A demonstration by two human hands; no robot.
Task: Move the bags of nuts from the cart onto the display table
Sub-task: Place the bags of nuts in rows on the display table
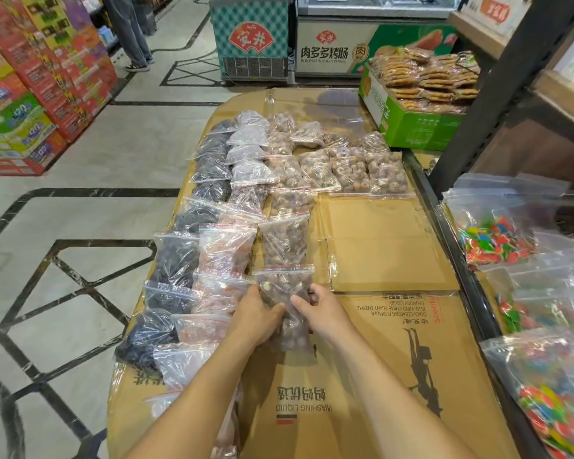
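A clear zip bag of brown nuts (287, 286) lies on the cardboard-covered display table (385, 250), at the near end of a column of nut bags. My left hand (254, 314) grips its left side. My right hand (325, 311) holds its right side, thumb on top of the bag. Beyond it lie more nut bags (284, 238), with a group of walnut-like bags (352, 170) further back. Left of them run rows of pinkish bags (226, 246) and dark dried-fruit bags (176, 256). No cart can be made out.
Bags of colourful candy (497, 240) lie on a shelf at the right behind a dark rail (461, 260). A green box of packed flat cakes (421, 94) stands at the table's far right. Freezers (371, 41) stand behind. A person (130, 31) stands in the aisle, far left.
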